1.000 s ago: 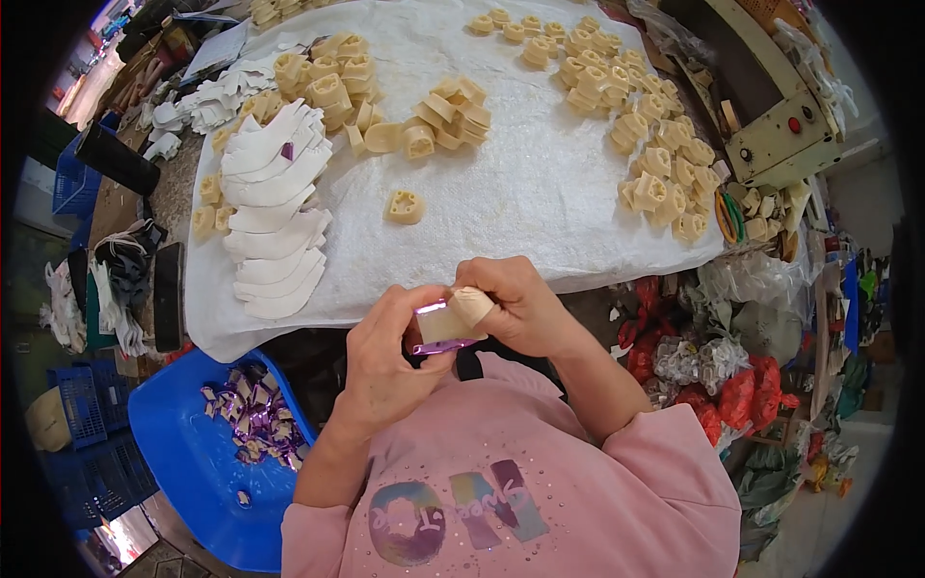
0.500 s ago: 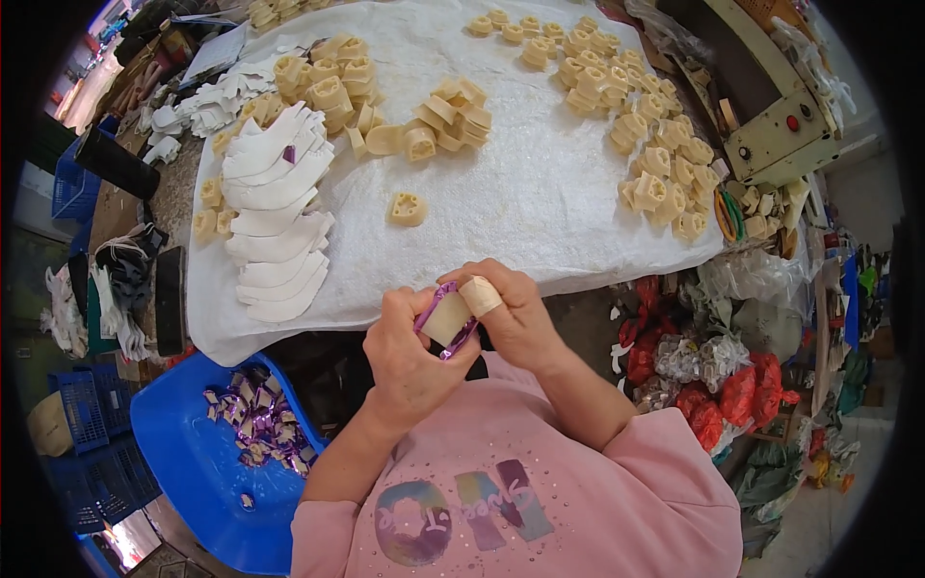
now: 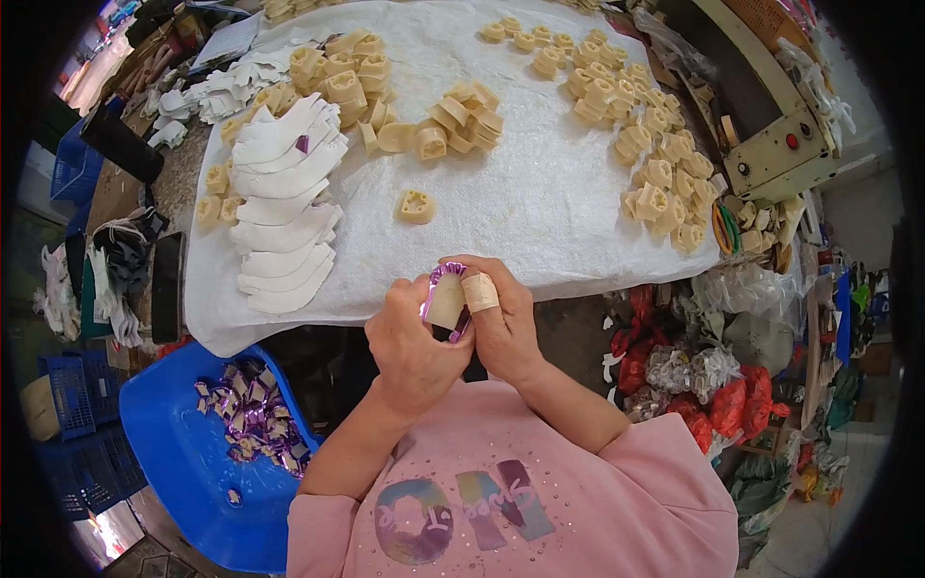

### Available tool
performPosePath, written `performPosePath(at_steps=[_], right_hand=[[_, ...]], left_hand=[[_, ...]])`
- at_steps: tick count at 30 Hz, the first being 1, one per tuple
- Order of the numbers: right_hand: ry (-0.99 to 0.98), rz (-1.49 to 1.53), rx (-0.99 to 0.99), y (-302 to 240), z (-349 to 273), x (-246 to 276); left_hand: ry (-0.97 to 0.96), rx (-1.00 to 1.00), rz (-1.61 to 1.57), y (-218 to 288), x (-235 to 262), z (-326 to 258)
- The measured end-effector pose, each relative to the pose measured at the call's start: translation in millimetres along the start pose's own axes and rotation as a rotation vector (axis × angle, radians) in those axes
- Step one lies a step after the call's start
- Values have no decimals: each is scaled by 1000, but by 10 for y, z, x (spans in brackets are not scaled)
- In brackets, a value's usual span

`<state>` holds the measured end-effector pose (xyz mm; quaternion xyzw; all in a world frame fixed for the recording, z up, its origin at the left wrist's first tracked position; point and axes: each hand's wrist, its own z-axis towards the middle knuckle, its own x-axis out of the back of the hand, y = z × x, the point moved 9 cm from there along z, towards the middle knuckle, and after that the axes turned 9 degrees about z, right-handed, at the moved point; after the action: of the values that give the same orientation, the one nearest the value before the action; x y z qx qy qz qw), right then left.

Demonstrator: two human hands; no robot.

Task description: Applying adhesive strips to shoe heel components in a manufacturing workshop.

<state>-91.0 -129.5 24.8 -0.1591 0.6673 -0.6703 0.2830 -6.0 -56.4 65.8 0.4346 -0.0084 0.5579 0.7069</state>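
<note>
Above my lap, near the table's front edge, both hands grip one block-shaped shoe heel (image 3: 446,303). Its cream flat face shows, and shiny purple covering is folded in pleats round its rim. My left hand (image 3: 412,342) is closed round the left side, thumb at the lower edge. On the other side, my right hand (image 3: 506,323) is closed too; its thumb, wrapped in beige tape, presses the rim. One bare cream heel (image 3: 415,206) lies on the white cloth ahead. Left of it are overlapping curved white covering pieces (image 3: 284,236), with a purple scrap on top.
Cream heels lie in piles at the back left (image 3: 342,77), in the middle (image 3: 462,120) and along the right (image 3: 665,173). A blue tub (image 3: 169,462) at lower left holds purple-covered heels (image 3: 255,414). A machine (image 3: 780,149) stands at right, above red plastic bags (image 3: 742,405).
My hands have turned the heel slightly more upright, and the pleated purple rim shows more along its top. My right fingers have shifted a little left. The view has shifted slightly.
</note>
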Motion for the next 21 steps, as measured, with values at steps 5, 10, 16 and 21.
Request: performPosePath(at_steps=[5, 10, 16, 21], right_hand=[[-51, 8, 27, 93, 45, 67], [-294, 287, 41, 76, 70, 8], [-149, -162, 280, -218, 49, 64], [-180, -402, 528, -390, -4, -148]], left_hand=[[-87, 73, 3, -75, -8, 30], [-374, 610, -1040, -217, -303, -123], [-541, 348, -667, -195, -165, -115], [-418, 499, -820, -338, -163, -339]])
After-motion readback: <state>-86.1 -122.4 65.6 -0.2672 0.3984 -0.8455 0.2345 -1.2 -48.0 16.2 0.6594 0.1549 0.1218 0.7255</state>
